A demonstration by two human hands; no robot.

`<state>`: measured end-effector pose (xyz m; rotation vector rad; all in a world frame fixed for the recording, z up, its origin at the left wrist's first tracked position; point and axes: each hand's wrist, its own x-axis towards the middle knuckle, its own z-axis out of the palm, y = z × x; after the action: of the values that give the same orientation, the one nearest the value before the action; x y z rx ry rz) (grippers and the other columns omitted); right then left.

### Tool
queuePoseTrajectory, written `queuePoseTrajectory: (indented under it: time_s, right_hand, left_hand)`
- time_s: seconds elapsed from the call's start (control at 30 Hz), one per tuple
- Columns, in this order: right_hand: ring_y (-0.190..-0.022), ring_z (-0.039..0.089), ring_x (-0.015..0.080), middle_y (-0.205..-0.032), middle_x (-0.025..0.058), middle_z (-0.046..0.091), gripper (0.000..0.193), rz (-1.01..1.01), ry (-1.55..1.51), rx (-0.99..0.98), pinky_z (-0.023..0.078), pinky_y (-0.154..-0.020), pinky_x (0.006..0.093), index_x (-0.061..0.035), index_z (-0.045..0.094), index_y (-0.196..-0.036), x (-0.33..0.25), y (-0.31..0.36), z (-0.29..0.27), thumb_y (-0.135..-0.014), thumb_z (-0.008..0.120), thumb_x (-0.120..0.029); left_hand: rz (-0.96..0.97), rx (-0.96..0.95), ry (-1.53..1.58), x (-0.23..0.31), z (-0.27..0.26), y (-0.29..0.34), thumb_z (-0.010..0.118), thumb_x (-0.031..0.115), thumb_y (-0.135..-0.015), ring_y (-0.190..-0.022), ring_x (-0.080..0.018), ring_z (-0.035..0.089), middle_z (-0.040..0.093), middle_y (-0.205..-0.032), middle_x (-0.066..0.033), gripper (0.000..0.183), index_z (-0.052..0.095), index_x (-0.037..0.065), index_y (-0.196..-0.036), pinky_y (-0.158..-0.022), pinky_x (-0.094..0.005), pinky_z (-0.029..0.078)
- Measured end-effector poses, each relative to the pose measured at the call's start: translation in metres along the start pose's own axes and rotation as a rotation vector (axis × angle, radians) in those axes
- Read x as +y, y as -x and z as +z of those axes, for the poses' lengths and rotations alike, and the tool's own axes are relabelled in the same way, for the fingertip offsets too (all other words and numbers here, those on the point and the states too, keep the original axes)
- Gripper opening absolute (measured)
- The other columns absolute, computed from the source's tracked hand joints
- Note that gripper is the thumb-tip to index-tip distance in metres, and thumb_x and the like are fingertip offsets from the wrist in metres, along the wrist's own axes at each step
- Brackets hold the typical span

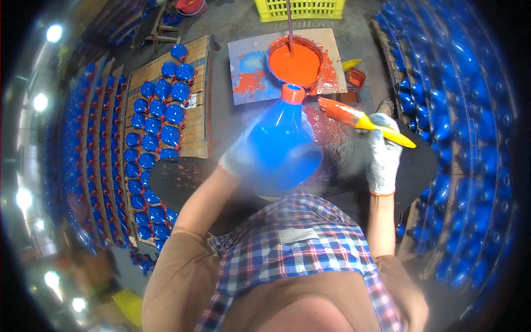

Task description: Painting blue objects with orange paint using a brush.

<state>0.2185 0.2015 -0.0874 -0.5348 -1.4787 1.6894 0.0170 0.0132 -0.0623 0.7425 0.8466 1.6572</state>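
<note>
My left hand (237,154), in a white glove, grips a glossy blue bottle-shaped vessel (281,133) and holds it tilted in front of me. Its narrow neck (292,94) is painted orange-red and points away, close to the near rim of a paint bucket. Between the fingers of my gloved right hand (384,157) is a paintbrush (362,120) with a yellow handle and red-coated bristles. The bristles point left toward the neck, a short gap apart from it. Orange-red paint (298,65) fills the bucket, with a stick (290,27) standing in it.
Under the bucket lies a paint-smeared board (243,55). Rows of blue vessels with red necks cover a slatted rack (196,130) at left; more blue vessels (462,127) are stacked at right. A yellow crate (298,10) stands beyond. A small red container (355,78) sits beside the board.
</note>
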Motion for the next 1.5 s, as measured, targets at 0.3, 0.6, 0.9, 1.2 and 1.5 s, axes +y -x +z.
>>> queuePoseTrajectory:
  time_s: [0.3,0.6,0.9,1.2,1.5]
  right_hand:
    - [-0.086,0.063,0.015,-0.112,0.0096,0.064,0.028,-0.116,0.138,0.081,0.053,-0.077,0.0279,0.0008,0.061,-0.12,-0.066,-0.008,0.011,-0.095,0.065,-0.011]
    - [-0.06,0.057,0.0079,-0.079,0.0049,0.064,0.025,0.063,0.274,0.078,0.044,-0.056,0.0238,0.0037,0.067,-0.11,-0.066,-0.03,0.033,-0.097,0.065,-0.018]
    - [-0.085,0.068,0.0187,-0.1,0.0135,0.068,0.015,-0.111,0.365,-0.142,0.054,-0.072,0.0311,0.0039,0.064,-0.108,-0.055,-0.006,0.037,-0.096,0.061,-0.004]
    - [-0.096,0.064,0.0159,-0.107,0.0098,0.067,0.017,-0.219,0.329,-0.07,0.051,-0.088,0.0291,0.0018,0.063,-0.111,-0.04,-0.009,0.03,-0.094,0.062,0.002]
    - [-0.093,0.061,0.011,-0.104,0.0055,0.066,0.018,-0.098,0.387,0.199,0.049,-0.083,0.0257,0.0006,0.064,-0.114,-0.054,-0.015,0.02,-0.098,0.06,-0.006]
  left_hand:
    - [0.184,-0.056,-1.137,0.056,0.002,-0.001,0.094,0.042,-0.047,-0.119,-0.0266,0.06,0.061,-0.127,-0.0118,0.101,0.055,0.003,-0.132,-0.106,-0.0419,0.046]
    - [0.349,-0.008,-1.98,0.063,0.029,-0.008,0.087,0.027,-0.056,-0.095,-0.0348,0.068,0.065,-0.115,-0.0156,0.063,0.068,0.008,-0.113,-0.082,-0.0375,0.056]
    - [0.136,-0.085,-2.056,0.062,0.031,-0.015,0.082,0.03,-0.064,-0.099,-0.0317,0.067,0.063,-0.115,-0.013,0.064,0.063,0.01,-0.122,-0.078,-0.0386,0.056]
    - [-0.331,0.365,-0.286,-0.004,-0.013,-0.006,0.07,0.044,-0.085,-0.112,-0.0269,0.064,0.063,-0.124,-0.0154,0.067,0.053,0.002,-0.135,-0.099,-0.0407,0.052]
    - [-0.007,0.423,0.52,-0.021,0.002,-0.008,0.045,0.072,-0.093,-0.117,-0.0331,0.062,0.055,-0.138,-0.0162,0.08,0.042,0.012,-0.146,-0.09,-0.048,0.059]
